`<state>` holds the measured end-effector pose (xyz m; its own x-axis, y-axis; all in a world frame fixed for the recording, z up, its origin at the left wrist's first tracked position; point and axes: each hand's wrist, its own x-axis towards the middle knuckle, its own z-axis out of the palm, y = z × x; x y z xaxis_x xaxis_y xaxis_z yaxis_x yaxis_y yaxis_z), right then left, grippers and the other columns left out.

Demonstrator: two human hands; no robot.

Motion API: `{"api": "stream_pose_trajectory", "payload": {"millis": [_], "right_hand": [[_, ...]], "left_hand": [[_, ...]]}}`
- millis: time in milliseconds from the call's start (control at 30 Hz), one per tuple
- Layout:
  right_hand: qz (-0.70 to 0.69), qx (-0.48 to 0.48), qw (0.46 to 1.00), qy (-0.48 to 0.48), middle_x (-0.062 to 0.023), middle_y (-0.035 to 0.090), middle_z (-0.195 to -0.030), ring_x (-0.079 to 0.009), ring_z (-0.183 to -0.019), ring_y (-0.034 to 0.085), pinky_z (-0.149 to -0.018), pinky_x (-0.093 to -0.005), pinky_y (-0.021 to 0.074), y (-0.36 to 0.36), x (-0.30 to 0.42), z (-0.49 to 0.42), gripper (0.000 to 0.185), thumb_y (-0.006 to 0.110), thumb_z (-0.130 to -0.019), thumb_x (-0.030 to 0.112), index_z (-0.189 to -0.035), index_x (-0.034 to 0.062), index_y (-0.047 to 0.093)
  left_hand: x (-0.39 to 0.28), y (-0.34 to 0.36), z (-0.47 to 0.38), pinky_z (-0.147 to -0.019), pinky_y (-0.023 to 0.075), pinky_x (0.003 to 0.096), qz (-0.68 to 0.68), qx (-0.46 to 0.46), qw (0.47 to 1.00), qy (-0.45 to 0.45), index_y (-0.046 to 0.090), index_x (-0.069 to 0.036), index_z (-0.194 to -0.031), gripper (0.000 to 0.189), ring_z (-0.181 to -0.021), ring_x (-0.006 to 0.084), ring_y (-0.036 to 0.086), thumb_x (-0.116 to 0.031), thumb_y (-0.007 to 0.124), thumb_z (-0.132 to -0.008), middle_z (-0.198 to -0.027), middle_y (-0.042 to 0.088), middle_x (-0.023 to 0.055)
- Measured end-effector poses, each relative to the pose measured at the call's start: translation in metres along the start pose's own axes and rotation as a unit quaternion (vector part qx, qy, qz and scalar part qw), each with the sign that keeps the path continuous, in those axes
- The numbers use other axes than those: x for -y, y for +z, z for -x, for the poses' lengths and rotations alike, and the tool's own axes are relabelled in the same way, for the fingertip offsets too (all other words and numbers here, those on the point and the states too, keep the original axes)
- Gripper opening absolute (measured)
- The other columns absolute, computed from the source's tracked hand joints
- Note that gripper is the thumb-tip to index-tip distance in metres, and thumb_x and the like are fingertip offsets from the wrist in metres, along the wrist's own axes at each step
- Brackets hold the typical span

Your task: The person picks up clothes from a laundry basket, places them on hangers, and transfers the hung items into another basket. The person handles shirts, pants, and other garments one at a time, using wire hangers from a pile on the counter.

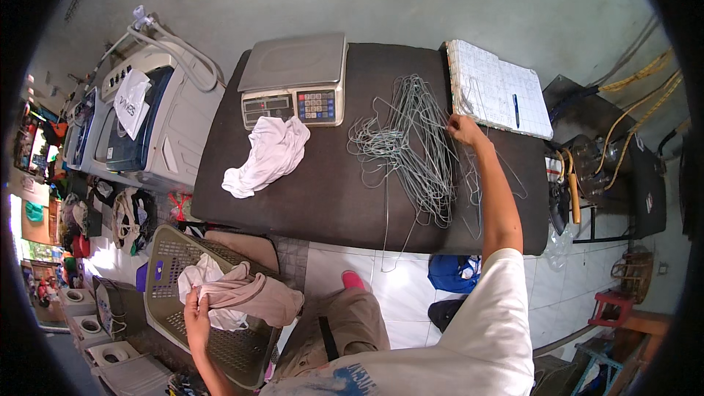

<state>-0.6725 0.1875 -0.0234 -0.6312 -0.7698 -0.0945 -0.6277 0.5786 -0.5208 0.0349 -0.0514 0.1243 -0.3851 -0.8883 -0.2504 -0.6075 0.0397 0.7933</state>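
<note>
My left hand (197, 320) grips a pale pinkish-beige garment (258, 294), which drapes across an olive plastic laundry basket (159, 280). White cloth (201, 275) lies in the basket under and beside the garment. On the dark padded table, my right hand (467, 131) pinches thin wire at the right edge of a tangled pile of wire hangers (418, 148). More loose hangers (470, 176) show beside and partly behind my right forearm; some wire crosses the notebook's lower corner. A crumpled white garment (269, 154) rests on the table left of the pile.
A digital weighing scale (291, 66) stands at the table's back left. An open notebook (495, 88) with handwriting and a blue pen (516, 110) lies back right. Washing machines (159, 115) stand left. A clothes iron (559, 206) is at right; a blue bag (454, 273) sits below the table.
</note>
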Motion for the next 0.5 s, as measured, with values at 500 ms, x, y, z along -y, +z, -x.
{"api": "stream_pose_trajectory", "payload": {"millis": [500], "right_hand": [[0.113,-0.369,0.922,0.036,-0.0234,0.047,-0.098,-0.0405,-0.087,0.053,-0.072,-0.0458,0.0451,-0.045,0.014,0.021,0.017,0.04,-0.082,-0.002,-0.098,-0.0009,0.045]], "left_hand": [[0.005,0.009,-0.005,-0.094,0.0306,0.0265,-0.027,0.031,0.999,0.019,0.05,0.006,-0.111,0.025,-0.1,0.0159,0.047,-0.004,0.046,-0.088,-0.106,0.055,0.0093]]}}
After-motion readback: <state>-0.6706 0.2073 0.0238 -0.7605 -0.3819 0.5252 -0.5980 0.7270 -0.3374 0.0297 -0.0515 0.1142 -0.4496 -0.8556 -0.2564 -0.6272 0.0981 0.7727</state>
